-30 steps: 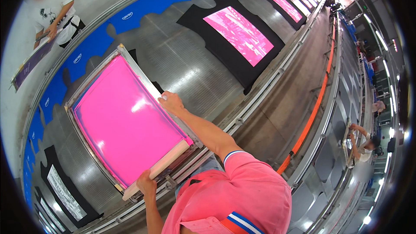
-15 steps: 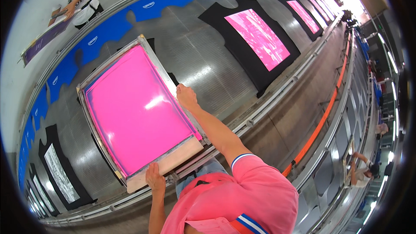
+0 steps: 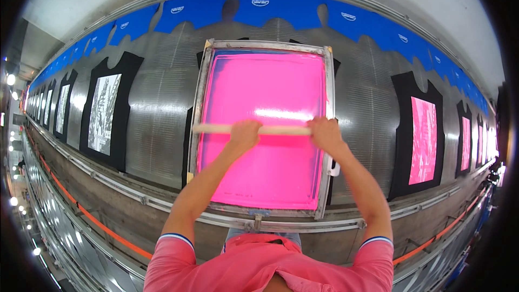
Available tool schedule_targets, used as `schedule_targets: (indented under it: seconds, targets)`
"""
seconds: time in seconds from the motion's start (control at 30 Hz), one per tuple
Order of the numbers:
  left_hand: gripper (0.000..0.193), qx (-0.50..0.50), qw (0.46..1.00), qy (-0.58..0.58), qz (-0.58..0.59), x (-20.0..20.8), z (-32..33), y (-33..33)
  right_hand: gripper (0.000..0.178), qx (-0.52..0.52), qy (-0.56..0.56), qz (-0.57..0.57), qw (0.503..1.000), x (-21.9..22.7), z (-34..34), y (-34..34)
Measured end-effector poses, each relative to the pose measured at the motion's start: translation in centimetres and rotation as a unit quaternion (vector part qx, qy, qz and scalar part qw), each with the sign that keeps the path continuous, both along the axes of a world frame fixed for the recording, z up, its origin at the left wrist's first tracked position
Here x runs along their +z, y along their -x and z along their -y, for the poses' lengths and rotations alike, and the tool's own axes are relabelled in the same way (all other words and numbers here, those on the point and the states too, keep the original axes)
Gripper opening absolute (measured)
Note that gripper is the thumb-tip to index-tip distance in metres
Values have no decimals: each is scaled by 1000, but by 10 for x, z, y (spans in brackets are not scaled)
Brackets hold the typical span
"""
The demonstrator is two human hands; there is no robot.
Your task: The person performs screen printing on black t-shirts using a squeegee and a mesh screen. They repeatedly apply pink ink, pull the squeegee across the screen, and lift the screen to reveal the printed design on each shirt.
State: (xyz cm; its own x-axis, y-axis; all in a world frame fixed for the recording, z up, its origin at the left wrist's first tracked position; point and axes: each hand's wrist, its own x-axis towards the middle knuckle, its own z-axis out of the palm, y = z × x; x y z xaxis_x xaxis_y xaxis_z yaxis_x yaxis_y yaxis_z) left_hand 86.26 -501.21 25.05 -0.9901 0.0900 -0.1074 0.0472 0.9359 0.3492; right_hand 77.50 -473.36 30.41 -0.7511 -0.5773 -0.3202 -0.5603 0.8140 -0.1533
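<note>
"Where's the squeegee [image 3: 284, 130]?"

"Centre of the view, lying crosswise over the pink ink [image 3: 262, 86] in the printing screen [image 3: 330, 86]. Its left end reaches over the screen's left rail."

"How would it handle?"

"I'd guess fairly light: a stiff wooden bar, hardly fragile. Wet ink could make it slippery, so grip the dry wood along the top. The blade underneath is hidden."

"And the hands?"

"Both are closed around the bar. The left hand [image 3: 246, 134] grips near its middle, the right hand [image 3: 326, 132] its right end, by the screen's right rail. Knuckles are uppermost; thumbs I can't make out."

"Arms?"

"Both forearms rise from the lower part of the view and slant inward, the left up to the right, the right up to the left. The screen rests over the long grey table [image 3: 367, 119]."
</note>
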Motion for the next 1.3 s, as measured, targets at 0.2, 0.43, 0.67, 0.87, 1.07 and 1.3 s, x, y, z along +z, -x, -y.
schedule_targets:
  seconds: [0.2, 0.43, 0.67, 0.87, 1.07, 1.3]
  targets:
    - [25, 23, 995, 91, 32, 28, 102, 179, 18, -38, 54, -97, 993, -29, 13, 170]
    - [25, 26, 985, 167, 29, 15, 172, 273, 27, -24, 9, -102, 994, -42, 49, 273]
    - [33, 11, 985, 164, -48, 3, 166, 252, 22, -42, 66, -147, 986, -56, 45, 244]
    - [41, 13, 988, 153, -32, -2, 151, 174, 25, -49, 92, -128, 986, -62, 27, 163]
    - [46, 10, 993, 118, -16, -6, 126, 41, 27, -60, 105, -85, 989, -52, 2, 30]
    - [44, 10, 995, 100, 6, 0, 90, -146, 28, -62, 127, -58, 988, -43, -31, -152]
